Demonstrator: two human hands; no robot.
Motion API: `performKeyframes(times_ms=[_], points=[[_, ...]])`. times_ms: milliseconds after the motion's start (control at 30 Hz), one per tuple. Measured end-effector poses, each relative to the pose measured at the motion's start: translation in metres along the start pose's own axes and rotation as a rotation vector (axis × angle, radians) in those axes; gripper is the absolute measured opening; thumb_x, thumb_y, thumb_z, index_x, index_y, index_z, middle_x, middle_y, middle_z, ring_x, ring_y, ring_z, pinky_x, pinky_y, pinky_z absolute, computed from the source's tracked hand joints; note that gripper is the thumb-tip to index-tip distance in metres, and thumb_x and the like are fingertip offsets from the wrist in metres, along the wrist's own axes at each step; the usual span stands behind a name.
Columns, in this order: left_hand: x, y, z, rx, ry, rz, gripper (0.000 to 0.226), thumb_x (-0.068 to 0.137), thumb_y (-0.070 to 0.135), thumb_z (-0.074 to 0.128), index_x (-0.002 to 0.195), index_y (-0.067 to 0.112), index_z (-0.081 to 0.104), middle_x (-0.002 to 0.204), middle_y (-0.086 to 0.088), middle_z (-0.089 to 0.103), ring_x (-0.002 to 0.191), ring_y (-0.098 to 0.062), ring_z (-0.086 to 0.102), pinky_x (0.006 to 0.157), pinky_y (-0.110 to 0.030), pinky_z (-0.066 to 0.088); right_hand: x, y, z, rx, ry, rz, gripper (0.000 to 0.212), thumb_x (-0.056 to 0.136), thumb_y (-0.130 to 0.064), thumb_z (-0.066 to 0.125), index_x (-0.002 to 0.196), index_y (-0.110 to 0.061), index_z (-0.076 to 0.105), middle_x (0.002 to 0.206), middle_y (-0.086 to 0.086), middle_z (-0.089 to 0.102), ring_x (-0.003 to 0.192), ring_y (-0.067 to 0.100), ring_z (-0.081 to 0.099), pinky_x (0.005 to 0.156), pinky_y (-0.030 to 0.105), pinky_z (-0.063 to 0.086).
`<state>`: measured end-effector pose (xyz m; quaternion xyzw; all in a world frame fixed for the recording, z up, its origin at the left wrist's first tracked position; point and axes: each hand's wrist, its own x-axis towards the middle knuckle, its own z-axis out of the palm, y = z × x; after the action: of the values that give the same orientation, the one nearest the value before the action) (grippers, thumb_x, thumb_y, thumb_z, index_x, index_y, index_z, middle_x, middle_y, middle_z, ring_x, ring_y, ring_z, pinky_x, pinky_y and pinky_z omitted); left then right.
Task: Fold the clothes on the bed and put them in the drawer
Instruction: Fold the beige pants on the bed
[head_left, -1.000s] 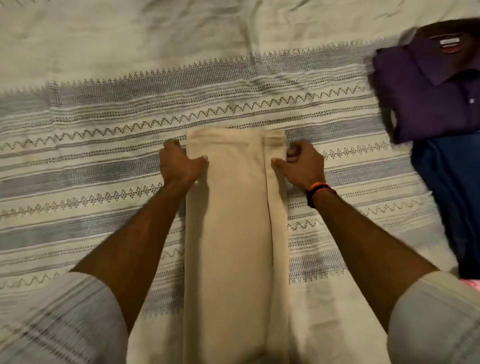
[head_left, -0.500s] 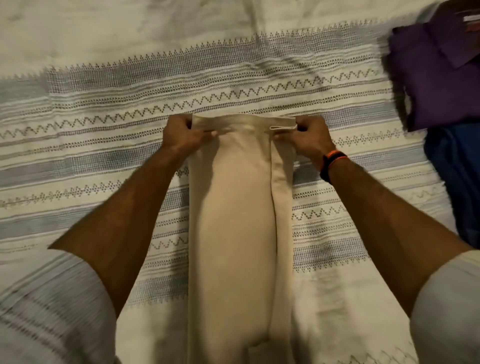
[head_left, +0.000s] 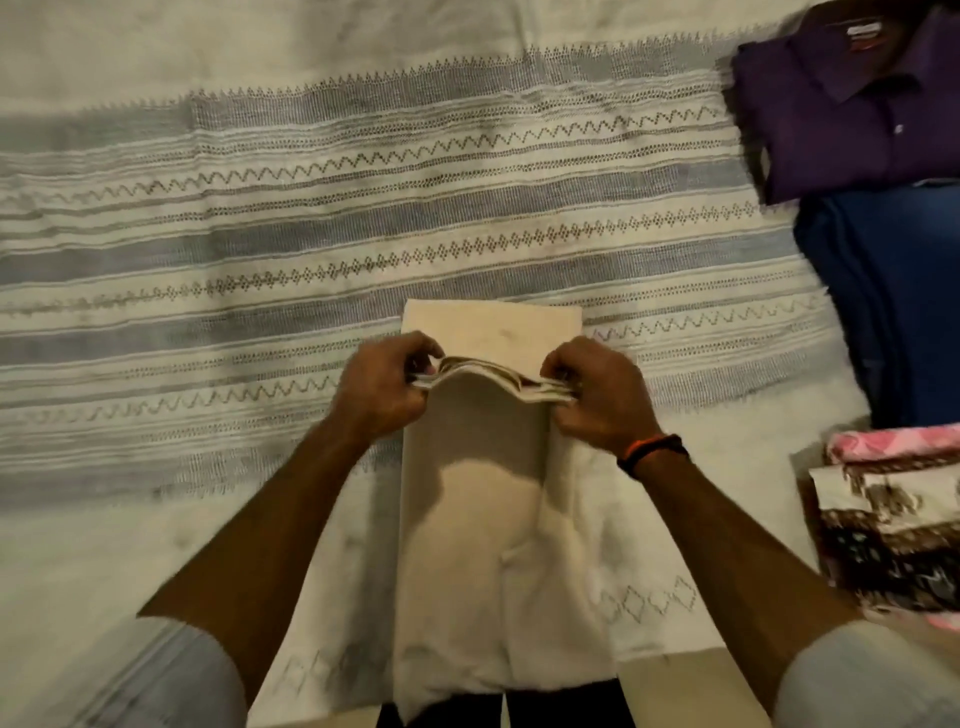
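- Head view: beige trousers (head_left: 483, 545) lie lengthwise on the bed (head_left: 208, 467), near the middle of its near edge; their lower end hangs over that edge.
- Far end of the trousers is doubled back; a flat folded panel shows beyond the hands.
- Left hand (head_left: 376, 389) pinches the left corner of the raised, layered edge, fingers curled round the cloth.
- Right hand (head_left: 597, 392) grips the right corner the same way; an orange-and-black wristband (head_left: 652, 454) sits on that wrist.
- Held edge sags slightly between the two hands, lifted off the layer below.
- Far right corner of the bed: folded purple shirt (head_left: 841, 109), a blue garment (head_left: 893, 291) just nearer.
- Right edge, nearer still: patterned pink, white and dark folded cloths (head_left: 893, 530).
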<state>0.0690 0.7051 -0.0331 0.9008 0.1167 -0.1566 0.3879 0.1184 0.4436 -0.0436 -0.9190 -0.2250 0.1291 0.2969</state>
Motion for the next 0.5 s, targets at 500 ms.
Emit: performKeyframes(times_ms=[500], points=[[-0.123,-0.053,0.081,0.492,-0.169,0.161,0.033,0.075,0.011,0.073,0.107,0.017,0.067,0.101,-0.009,0.061,0.090,-0.030,0.059,0.067,-0.033,0.044,-0.132,0.002,0.059,-0.357,-0.199,-0.053,0.037,0.052,-0.012,0.079,0.085,-0.014,0.061,0.081,0.005,0.057,0.067,0.027,0.053,0.057,0.032,0.042]])
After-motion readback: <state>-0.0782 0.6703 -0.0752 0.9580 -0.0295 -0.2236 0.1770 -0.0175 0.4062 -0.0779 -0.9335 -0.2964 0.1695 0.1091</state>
